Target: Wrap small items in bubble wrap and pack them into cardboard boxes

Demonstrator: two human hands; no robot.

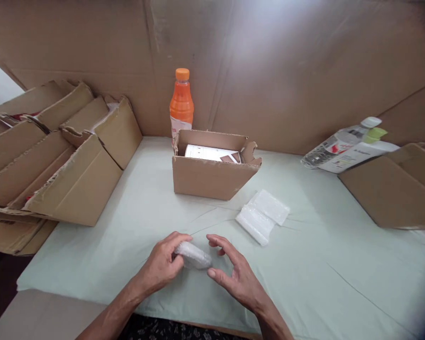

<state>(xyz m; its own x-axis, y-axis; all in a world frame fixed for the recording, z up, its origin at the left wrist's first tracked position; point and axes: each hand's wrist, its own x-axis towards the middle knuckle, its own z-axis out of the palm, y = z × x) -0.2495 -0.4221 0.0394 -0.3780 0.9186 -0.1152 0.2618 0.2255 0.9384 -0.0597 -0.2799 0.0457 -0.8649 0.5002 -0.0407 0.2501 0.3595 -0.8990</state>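
Note:
My left hand [163, 265] is closed round one end of a small object wrapped in bubble wrap [194, 256], which rests just above the pale green cloth [322, 283]. My right hand [233, 274] curls at its other end, thumb and fingers touching the wrap. A folded piece of bubble wrap [262, 216] lies on the cloth to the right, beyond my hands. Straight ahead stands a small open cardboard box [212, 174] with a white item [207, 152] inside.
An orange drink bottle [181, 104] stands behind the small box. Several larger open cardboard boxes [56, 160] crowd the left side. Another cardboard box [393, 193] sits at the right, with a clear plastic bottle [340, 141] lying behind it. Cardboard walls close off the back.

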